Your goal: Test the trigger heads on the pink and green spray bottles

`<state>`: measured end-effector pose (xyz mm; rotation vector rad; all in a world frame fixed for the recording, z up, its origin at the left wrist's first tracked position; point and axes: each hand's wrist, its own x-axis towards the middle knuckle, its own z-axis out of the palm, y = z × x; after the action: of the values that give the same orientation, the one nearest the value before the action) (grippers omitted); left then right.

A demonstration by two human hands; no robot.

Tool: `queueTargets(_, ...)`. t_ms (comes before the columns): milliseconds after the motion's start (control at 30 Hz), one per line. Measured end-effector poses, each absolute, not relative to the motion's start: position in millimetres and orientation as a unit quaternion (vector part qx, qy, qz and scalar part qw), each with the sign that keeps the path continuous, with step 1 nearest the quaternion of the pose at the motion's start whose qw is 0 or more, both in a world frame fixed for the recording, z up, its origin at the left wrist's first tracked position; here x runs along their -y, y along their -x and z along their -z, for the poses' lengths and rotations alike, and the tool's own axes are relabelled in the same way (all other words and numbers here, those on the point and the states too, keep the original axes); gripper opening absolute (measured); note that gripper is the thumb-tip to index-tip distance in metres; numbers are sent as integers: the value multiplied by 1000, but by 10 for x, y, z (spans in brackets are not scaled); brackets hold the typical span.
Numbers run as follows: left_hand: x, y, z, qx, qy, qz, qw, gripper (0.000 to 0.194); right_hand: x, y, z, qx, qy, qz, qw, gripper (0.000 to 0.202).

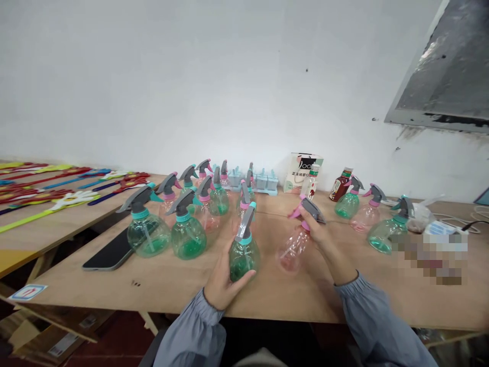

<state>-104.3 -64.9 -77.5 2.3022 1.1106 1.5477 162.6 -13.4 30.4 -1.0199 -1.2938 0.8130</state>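
My left hand [225, 280] is wrapped round the body of a green spray bottle [243, 257] with a grey and teal trigger head, near the table's front edge. To its right, my right hand [323, 237] grips the neck and head of a pink spray bottle [292, 252], which leans to the right. Several more spray bottles, green [189, 237] and pink [209, 216], stand grouped on the left. On the right are two other green ones [347, 204] and a pink one [365, 216].
A black phone [110, 252] lies at the left. At the back are a light-blue ice-pop mould [263, 182], a printed box [296, 173], a clear bottle [311, 183] and a brown bottle [339, 187]. Colourful hand-shaped sticks [72, 201] cover the left table. Cables [471, 224] lie right.
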Motion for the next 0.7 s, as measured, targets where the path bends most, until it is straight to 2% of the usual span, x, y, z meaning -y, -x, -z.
queueTargets(100,658,1046,762,-375,-768,-514,76,82,133,-1605,-291,557,453,-347,604,48)
queueTargets(267,660,1046,758,-373,-769,-513,83,82,154,-1608,-290,574,450,-334,597,41)
queueTargets(533,662,1034,758,-371,-766,-519,79,82,204,-1594,-328,568,471,-324,592,46)
queueTargets(700,663,1036,762,-371,-767,-518,79,83,191,-1644,-336,551,482,-286,618,48)
